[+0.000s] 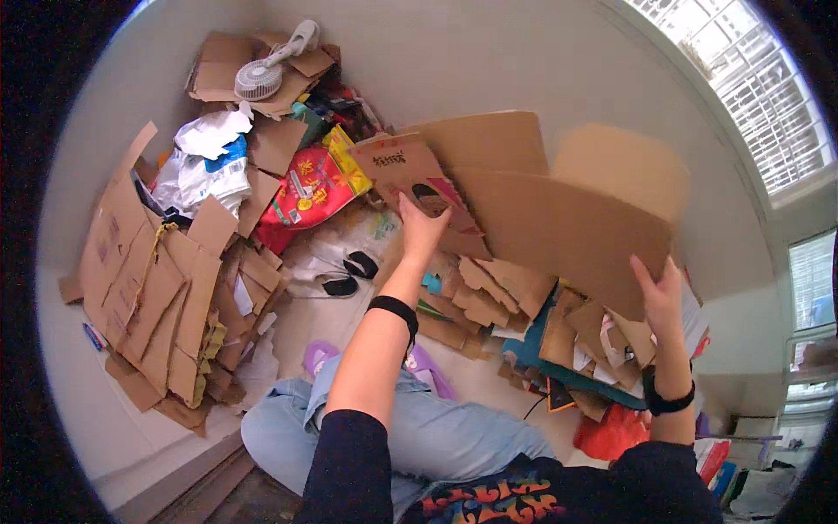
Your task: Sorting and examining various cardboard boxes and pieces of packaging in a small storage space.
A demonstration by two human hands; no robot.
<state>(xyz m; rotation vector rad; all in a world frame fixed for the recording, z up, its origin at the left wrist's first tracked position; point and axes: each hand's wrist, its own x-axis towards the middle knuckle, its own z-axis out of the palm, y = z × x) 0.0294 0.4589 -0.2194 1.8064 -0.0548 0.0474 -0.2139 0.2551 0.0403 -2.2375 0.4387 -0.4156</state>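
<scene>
An unfolded cardboard box [556,216] is held up in front of me, its flaps spread and its upper right flap blurred. My left hand [425,226] grips the lower edge of its printed left panel, thumb and fingers apart around the board. At the right end, my right hand [660,285] holds the lower corner of the large plain panel. Beneath the box lies a pile of flattened cardboard pieces [491,295]. Left of my left hand is a red and yellow plastic bag [314,190].
A tied stack of flattened cardboard [147,281] leans by the left wall. Behind it are white plastic bags [209,177] and a small white fan [258,80] on cardboard. A red bag [612,432] lies at lower right. A barred window [753,85] is at upper right.
</scene>
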